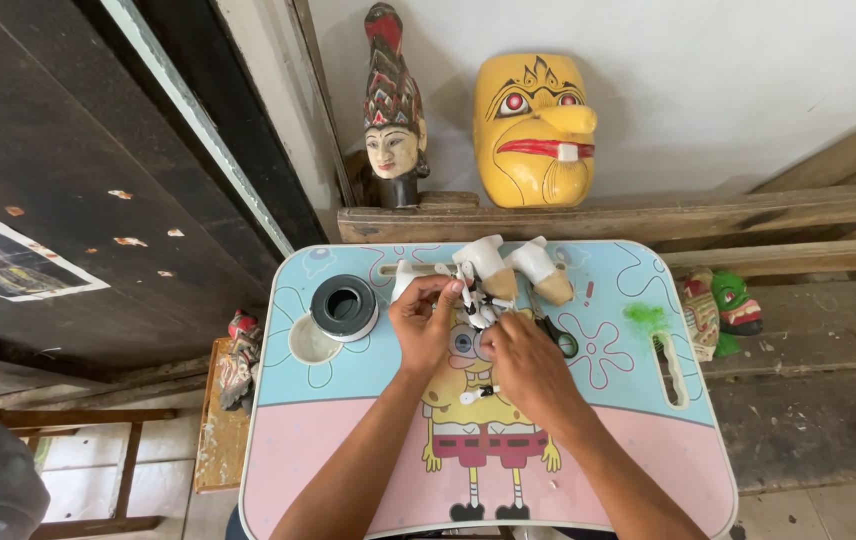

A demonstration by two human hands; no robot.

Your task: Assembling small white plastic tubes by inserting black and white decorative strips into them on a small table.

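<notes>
My left hand (424, 322) and my right hand (526, 368) meet over the middle of a small cartoon-printed lap table (348, 450). Between their fingers is a small black-and-white figure (476, 297), which both hands pinch. Just behind it lie two carved wooden pieces (513, 268) with white-painted upper parts and bare tan tips. A small white bit (478, 394) lies on the table under my right wrist. Black scissors (558, 335) lie partly hidden to the right of my right hand.
A black and white tape roll (344, 306) stands at the table's left beside a round cup recess (310, 342). A green smear (645, 315) marks the right side. A yellow mask (535, 128) and a carved head (394, 110) rest on the wooden ledge behind; small masks (718, 308) lie right.
</notes>
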